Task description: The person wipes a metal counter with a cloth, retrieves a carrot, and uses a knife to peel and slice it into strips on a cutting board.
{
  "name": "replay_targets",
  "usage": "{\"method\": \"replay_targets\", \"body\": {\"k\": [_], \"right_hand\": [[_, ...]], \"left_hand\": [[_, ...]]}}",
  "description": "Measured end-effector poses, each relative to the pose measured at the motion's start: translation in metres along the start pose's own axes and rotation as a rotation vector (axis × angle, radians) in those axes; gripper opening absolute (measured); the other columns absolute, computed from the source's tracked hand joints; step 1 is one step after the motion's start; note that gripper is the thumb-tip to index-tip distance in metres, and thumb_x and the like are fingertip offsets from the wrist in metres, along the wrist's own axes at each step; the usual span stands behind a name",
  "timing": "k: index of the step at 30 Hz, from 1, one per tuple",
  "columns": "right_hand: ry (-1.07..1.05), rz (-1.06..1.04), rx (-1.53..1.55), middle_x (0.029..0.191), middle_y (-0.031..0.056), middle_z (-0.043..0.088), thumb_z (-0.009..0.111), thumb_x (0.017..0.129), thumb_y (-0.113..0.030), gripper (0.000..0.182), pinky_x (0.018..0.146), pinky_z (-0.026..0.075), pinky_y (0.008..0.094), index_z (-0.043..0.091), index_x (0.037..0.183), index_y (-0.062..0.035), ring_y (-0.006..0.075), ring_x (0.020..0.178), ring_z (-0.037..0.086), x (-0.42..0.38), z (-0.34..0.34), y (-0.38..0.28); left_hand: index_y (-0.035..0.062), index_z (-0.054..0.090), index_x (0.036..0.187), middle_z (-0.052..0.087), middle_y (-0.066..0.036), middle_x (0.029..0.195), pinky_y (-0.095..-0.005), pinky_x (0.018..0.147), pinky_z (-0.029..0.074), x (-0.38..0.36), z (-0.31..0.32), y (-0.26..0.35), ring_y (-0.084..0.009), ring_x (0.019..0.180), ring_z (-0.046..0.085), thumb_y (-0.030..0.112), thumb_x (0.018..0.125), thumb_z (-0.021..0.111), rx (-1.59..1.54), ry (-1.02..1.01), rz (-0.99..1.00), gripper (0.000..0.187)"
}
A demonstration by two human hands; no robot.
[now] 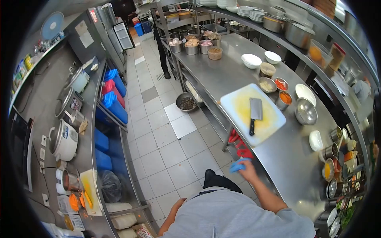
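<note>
My right hand point(249, 170) is closed on a blue cloth point(238, 164) beside the front edge of the steel worktable. On that table a cleaver point(256, 113) with a black handle lies flat on a yellow-stained white cutting board point(234, 105). Red items point(243, 150) show below the board, under the table edge. My left hand point(179, 203) hangs low at my left side, near my grey shirt, and its fingers are too hidden to read.
Bowls and containers, including sliced carrots point(285, 97), stand behind the board. Pots of ingredients point(191, 47) crowd the table's far end. A metal bowl point(186, 102) sits low by the aisle. Left, a counter holds a rice cooker point(65, 139). A person's leg point(163, 55) shows ahead.
</note>
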State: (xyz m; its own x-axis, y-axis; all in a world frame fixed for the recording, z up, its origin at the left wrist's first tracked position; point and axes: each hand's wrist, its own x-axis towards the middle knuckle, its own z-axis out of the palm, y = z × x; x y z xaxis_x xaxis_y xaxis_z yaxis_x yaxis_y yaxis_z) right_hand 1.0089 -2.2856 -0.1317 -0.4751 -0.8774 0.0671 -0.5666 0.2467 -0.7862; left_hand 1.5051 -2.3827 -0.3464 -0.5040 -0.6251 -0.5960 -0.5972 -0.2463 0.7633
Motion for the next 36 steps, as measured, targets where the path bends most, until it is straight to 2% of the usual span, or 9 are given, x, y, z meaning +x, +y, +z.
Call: {"method": "replay_targets", "body": {"k": [4,6,13,18,21,28,29,32,36], "right_hand": [[-0.435,-0.151,0.136,0.109,0.0149,0.062,0.070,0.073,-0.015,0.037,0.095,0.045,0.0389,0.065,0.109,-0.0088,0.0342,0.108,0.058,0.102,0.061,-0.087],[-0.453,-0.281,0.158,0.114,0.0151,0.061,0.068,0.075,-0.016,0.039,0.097,0.045,0.0393,0.063,0.113,-0.0078,0.0341,0.111,0.057,0.166,0.066,-0.132],[-0.020,-0.517,0.022,0.128,0.0173,0.054,0.074,0.070,-0.009,0.061,0.102,0.041,0.0438,0.054,0.127,-0.0076,0.0376,0.120,0.049,0.380,0.018,-0.205],[0.109,-0.197,-0.457,0.140,0.0238,0.045,0.084,0.068,-0.029,0.079,0.110,0.035,0.0456,0.050,0.135,-0.0039,0.0407,0.131,0.041,0.468,0.006,-0.168],[0.155,-0.087,-0.316,0.147,0.0284,0.036,0.082,0.071,-0.038,0.083,0.113,0.031,0.0465,0.047,0.138,-0.0028,0.0423,0.137,0.034,0.514,0.022,-0.131],[0.312,0.484,-0.517,0.153,0.0237,0.030,0.070,0.081,-0.050,0.081,0.115,0.025,0.0498,0.041,0.144,-0.0069,0.0391,0.141,0.030,0.585,0.111,-0.071],[0.294,0.602,-0.671,0.153,0.0211,0.030,0.068,0.082,-0.051,0.079,0.114,0.024,0.0524,0.042,0.144,-0.0081,0.0381,0.141,0.030,0.585,0.122,-0.083],[0.390,0.459,-0.690,0.152,0.0167,0.035,0.066,0.085,-0.046,0.072,0.113,0.022,0.0565,0.045,0.142,-0.0090,0.0389,0.141,0.029,0.597,0.147,-0.077],[0.423,0.399,-0.677,0.149,0.0131,0.040,0.064,0.087,-0.041,0.061,0.114,0.021,0.0548,0.050,0.138,-0.0102,0.0370,0.139,0.032,0.621,0.152,-0.078]], "left_hand": [[0.0072,0.068,0.109,0.071,-0.009,0.097,-0.0368,0.070,0.054,0.025,-0.057,0.032,-0.0207,0.081,0.066,0.036,0.090,0.065,-0.179,0.036,-0.282,0.035],[0.0100,0.060,0.117,0.068,-0.007,0.095,-0.0365,0.062,0.053,0.015,-0.095,0.067,-0.0202,0.075,0.065,0.034,0.092,0.062,-0.255,0.312,-0.397,0.034],[0.0128,0.059,0.113,0.066,-0.004,0.091,-0.0338,0.054,0.051,0.063,-0.151,0.114,-0.0181,0.067,0.063,0.033,0.093,0.060,-0.490,0.455,-0.449,0.029],[0.0148,0.059,0.115,0.065,-0.004,0.093,-0.0394,0.061,0.053,0.125,-0.165,0.093,-0.0219,0.068,0.062,0.033,0.093,0.061,-0.301,0.250,-0.467,0.029],[0.0146,0.059,0.117,0.064,-0.004,0.096,-0.0419,0.064,0.053,0.128,-0.182,0.048,-0.0236,0.072,0.062,0.034,0.093,0.060,-0.280,0.138,-0.492,0.030],[0.0120,0.058,0.118,0.061,-0.007,0.104,-0.0496,0.070,0.052,0.274,-0.354,0.098,-0.0280,0.085,0.063,0.036,0.093,0.057,-0.143,-0.129,-0.466,0.034],[0.0098,0.058,0.114,0.061,-0.009,0.101,-0.0493,0.065,0.054,0.298,-0.380,0.121,-0.0277,0.081,0.065,0.039,0.093,0.056,-0.261,0.092,-0.583,0.036],[0.0096,0.064,0.103,0.063,-0.005,0.085,-0.0335,0.048,0.049,0.381,-0.483,0.156,-0.0186,0.063,0.060,0.036,0.091,0.060,0.049,0.199,-0.378,0.030],[0.0057,0.065,0.106,0.065,-0.006,0.080,-0.0321,0.052,0.049,0.444,-0.555,0.272,-0.0185,0.060,0.061,0.031,0.091,0.059,-0.207,0.486,-0.205,0.030]]}}
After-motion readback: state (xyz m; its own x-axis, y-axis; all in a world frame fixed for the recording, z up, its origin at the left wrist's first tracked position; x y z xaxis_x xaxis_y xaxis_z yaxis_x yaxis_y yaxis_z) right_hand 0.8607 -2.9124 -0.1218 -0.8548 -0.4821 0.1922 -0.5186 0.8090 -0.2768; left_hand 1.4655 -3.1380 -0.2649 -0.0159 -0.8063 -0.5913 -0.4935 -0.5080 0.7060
